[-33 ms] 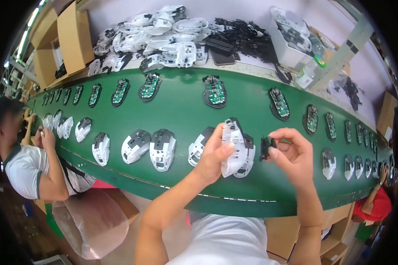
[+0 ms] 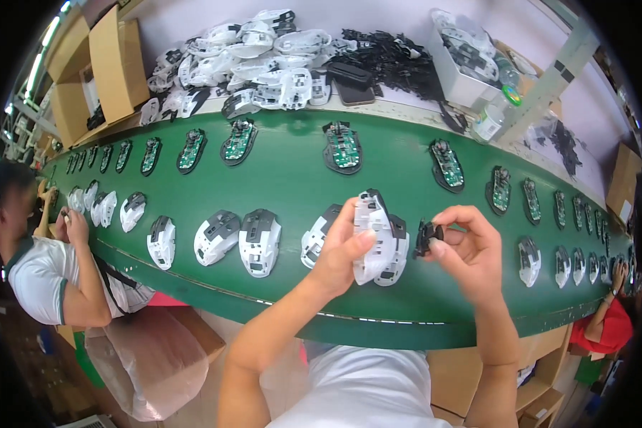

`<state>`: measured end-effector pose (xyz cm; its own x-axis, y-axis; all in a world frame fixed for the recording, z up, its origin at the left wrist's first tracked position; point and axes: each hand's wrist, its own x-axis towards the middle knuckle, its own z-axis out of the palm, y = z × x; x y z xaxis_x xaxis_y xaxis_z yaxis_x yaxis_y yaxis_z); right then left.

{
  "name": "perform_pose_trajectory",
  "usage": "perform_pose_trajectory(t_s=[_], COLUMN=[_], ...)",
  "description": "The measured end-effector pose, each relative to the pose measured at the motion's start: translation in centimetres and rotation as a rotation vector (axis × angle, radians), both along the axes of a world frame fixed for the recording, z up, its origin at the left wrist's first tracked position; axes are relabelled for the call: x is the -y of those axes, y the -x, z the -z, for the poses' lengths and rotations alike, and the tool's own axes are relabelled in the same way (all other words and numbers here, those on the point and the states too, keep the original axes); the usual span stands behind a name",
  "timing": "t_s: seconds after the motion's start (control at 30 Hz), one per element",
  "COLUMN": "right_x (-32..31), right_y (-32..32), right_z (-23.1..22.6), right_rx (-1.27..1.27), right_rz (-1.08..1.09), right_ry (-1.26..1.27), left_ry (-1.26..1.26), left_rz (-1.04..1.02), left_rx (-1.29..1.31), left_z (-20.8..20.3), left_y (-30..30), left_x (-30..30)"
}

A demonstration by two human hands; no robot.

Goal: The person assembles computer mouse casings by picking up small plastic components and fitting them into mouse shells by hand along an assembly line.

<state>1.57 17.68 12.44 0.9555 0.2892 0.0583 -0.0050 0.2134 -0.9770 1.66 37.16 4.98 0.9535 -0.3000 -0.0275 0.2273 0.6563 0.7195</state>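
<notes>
Head view, looking down: the left hand (image 2: 342, 250) grips a white mouse shell (image 2: 369, 239), fingers wrapped round its left side and thumb across its lower face, holding it tilted just above the green conveyor belt (image 2: 285, 178). Just right of it, the right hand (image 2: 471, 246) pinches a small black part (image 2: 426, 237) between thumb and fingertips, close to the shell's right edge but not clearly touching it. A second white-and-black shell (image 2: 394, 250) sits behind the held one, on the belt. To the left lie more shells (image 2: 259, 241), near one another, with bare green strips between them. Along the belt's far half runs a row of green circuit boards (image 2: 343, 148), well apart from the hands, leaving an open band of belt between the rows. Beyond the far edge, a heap of white housings (image 2: 257, 53) and black parts (image 2: 389, 60) crowds the bench. At the left rim another person (image 2: 43, 271) works at the belt's near edge.
</notes>
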Motion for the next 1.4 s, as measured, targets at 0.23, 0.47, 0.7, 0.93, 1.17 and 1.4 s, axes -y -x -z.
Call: perform_pose_trajectory(t_s=[0.23,0.47,0.7,0.93,1.17,1.4], right_x=[-0.3,-0.9,-1.3,-1.4,-0.6,0.6], right_y=[0.7,0.2,0.2,1.0,1.2,0.2], right_z=[1.9,2.4,2.5,2.3,2.2,1.7], right_rx=[0.101,0.221,0.325,0.339,0.508,0.039], right_rz=[0.004,0.129,0.058,0.068,0.248,0.191], right_ry=[0.086,0.241,0.435,0.501,0.592,0.357], left_ry=[-0.037,-0.109,-0.253,-0.251,-0.256,-0.558], left_rz=[-0.014,0.006,0.004,-0.002,-0.019,-0.310], left_rx=[0.049,0.088,0.212,0.196,0.221,0.260], left_z=[-0.8,-0.7,-0.9,-1.3,-1.3,-0.5], left_y=[0.3,0.3,-0.1,0.6,-0.2,0.7], left_x=[-0.2,-0.2,-1.1,-1.4,-0.7,-1.1])
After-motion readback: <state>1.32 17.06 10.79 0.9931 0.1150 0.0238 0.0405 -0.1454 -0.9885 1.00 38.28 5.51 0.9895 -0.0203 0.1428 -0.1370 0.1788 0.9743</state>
